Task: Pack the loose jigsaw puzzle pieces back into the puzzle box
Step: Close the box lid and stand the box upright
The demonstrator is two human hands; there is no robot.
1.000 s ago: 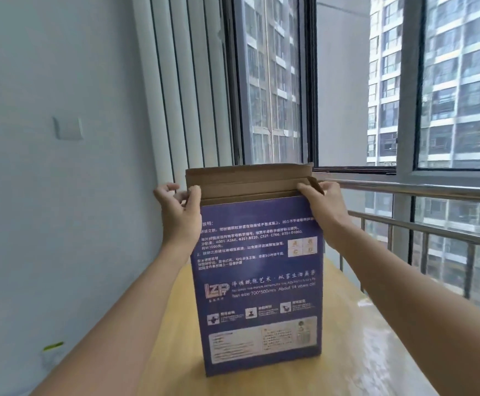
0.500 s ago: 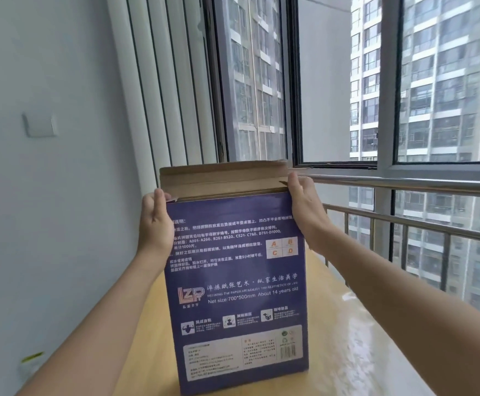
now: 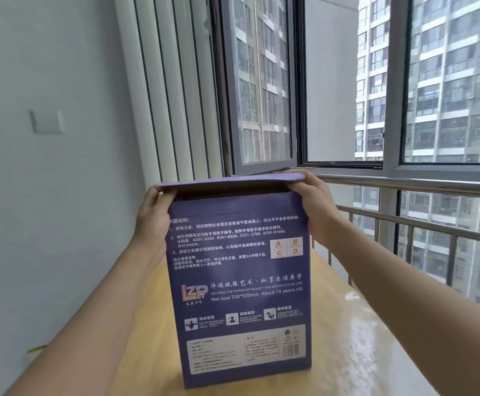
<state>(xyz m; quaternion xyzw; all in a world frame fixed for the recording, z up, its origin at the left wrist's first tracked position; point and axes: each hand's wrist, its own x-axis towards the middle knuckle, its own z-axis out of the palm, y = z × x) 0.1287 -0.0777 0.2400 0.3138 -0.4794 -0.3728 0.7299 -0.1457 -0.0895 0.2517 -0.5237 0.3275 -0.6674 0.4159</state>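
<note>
Between the two hands a purple puzzle box (image 3: 238, 281) stands upright on the wooden table (image 3: 347, 338), its long axis vertical and its printed back panel turned toward the camera; its top flap (image 3: 230, 180) lies folded roughly level over the mouth, leaving a thin dark slit under the near edge, so nothing inside the box can be seen; whether any puzzle pieces are in it cannot be told. The left hand (image 3: 154, 217) grips the upper left corner of the box, palm against the side panel, thumb curled up to the flap's left end; its fingers go round behind the box and are hidden. The right hand (image 3: 316, 204) grips the upper right corner, thumb lying along the flap's right end and pressing it down, the other fingers out of sight behind the box. Both forearms run off the bottom edge of the view; the box's far side and the table behind it are covered by the box itself. Small print near the box's bottom edge is too fine to read. Left of the left hand is a pale wall with a switch plate (image 3: 46, 121); beyond the right hand runs a metal railing (image 3: 410, 184) under a half-open window (image 3: 261, 81).
</note>
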